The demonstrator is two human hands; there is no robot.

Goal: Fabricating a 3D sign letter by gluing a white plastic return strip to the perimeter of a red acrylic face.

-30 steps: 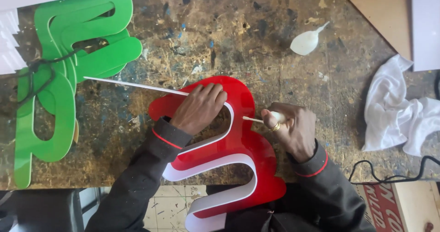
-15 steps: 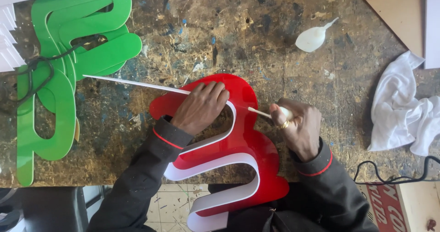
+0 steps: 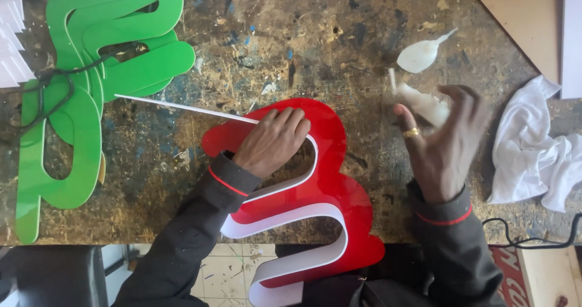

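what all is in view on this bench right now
red curved panel: 1, red face with white edge band, centre front
white strip: 1, white, runs left from under the left hand
green curved panels: a stack, count unclear, green, far left
dark cord: 1, across the green panels
white cloth: 1, crumpled, right
pale spoon-like piece: 1, top right
workbench: 1, paint-flecked wood
left hand: pressed on the red panel
right hand: raised, blurred, with a small whitish object
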